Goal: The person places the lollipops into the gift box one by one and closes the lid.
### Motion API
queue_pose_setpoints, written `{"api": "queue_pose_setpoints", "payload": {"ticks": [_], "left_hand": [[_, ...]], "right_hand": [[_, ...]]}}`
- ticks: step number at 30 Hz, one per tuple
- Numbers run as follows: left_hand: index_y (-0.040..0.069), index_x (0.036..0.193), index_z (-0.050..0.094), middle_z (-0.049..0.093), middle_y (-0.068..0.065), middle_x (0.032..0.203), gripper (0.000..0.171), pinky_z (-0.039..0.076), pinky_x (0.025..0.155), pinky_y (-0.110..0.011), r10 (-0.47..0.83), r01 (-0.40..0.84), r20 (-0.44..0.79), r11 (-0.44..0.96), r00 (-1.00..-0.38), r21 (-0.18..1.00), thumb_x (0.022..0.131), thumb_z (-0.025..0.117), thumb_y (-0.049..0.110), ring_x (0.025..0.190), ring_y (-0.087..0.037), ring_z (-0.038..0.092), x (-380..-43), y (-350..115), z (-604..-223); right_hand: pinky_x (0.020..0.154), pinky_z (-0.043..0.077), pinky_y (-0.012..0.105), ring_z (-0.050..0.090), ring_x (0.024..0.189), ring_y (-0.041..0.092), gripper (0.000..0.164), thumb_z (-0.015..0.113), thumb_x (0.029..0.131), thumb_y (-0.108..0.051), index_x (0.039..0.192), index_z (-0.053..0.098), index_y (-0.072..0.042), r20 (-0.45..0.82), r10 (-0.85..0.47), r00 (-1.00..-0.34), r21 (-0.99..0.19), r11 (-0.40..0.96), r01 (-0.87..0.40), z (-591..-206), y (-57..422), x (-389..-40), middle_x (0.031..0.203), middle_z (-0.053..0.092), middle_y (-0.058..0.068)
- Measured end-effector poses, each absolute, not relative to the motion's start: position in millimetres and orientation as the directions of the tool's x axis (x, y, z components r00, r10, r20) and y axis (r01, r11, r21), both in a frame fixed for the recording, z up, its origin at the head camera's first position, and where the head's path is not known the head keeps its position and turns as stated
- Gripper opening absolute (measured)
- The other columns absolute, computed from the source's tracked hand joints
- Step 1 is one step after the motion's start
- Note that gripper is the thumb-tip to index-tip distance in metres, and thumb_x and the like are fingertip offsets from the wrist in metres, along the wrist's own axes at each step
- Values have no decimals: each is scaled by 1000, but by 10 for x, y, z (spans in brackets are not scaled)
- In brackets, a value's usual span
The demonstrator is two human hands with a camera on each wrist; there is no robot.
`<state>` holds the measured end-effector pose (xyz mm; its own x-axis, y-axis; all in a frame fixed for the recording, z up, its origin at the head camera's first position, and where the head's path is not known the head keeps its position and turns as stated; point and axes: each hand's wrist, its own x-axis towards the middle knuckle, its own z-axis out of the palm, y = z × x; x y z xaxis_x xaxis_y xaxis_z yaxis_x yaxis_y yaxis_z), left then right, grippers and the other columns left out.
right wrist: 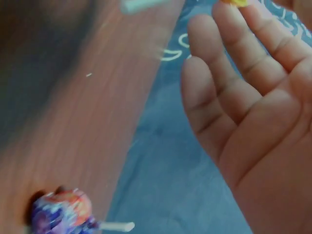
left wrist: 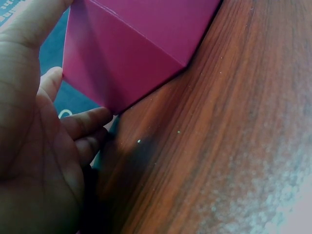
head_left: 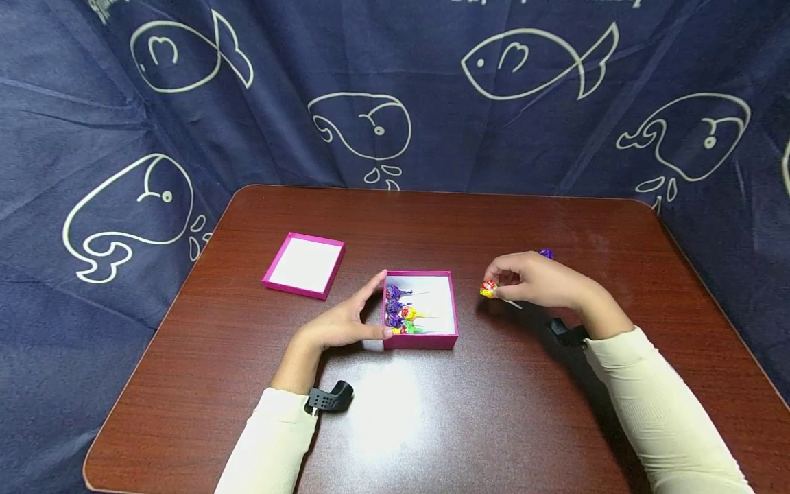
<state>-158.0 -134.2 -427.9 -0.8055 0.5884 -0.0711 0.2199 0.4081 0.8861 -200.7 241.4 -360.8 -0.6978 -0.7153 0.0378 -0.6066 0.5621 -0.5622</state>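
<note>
A pink square box (head_left: 426, 341) with a white inside stands on the table. Several wrapped lollipops (head_left: 393, 307), purple, yellow and green, lie along its left side with sticks pointing right. My left hand (head_left: 339, 324) grips the box across its left side, thumb at the front corner and a finger at the back one. To the right of the box, my right hand (head_left: 540, 278) pinches a red-and-yellow lollipop (head_left: 488, 289) just above the table, its white stick slanting out below. A purple lollipop (right wrist: 61, 212) lies on the table, mostly hidden behind the right hand in the head view.
The pink box lid (head_left: 296, 291) lies to the left of the box, its white inside facing up. A brown wooden table (head_left: 432, 226) carries everything. Behind it hangs a dark blue cloth (head_left: 432, 137) with white fish and whale drawings.
</note>
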Motion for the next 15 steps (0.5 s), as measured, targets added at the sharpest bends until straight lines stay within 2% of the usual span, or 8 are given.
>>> {"api": "queue_pose_setpoints", "payload": {"ticks": [6,11,15], "left_hand": [[24,161,6,23,-8,162,108,14,119,-45,588,221,-76,417,-806,882,83,80,34,148,-20,18,-1595,-1353,-4295],[25,161,6,24,-7,162,109,15,119,-44,587,219,-80,421,-806,880,83,81,36,147,-19,18,-1598,-1351,-4305],[21,161,7,26,-9,161,107,14,119,-47,590,227,-67,409,-804,884,83,80,34,148,-22,18,-1591,-1349,-4299]], "right_hand": [[69,51,29,61,77,15,12,73,90,-11,96,68,-20,-84,-758,-647,-659,529,-534,-3531,2285,-2118,83,65,-6],[71,53,29,63,79,16,12,72,89,-8,98,68,-16,-108,-794,-598,-693,491,-528,-3461,2166,-2204,86,66,-4],[72,53,29,63,81,16,13,71,89,-9,99,67,-15,-120,-808,-577,-697,483,-530,-3380,2054,-2269,87,66,-4]]}}
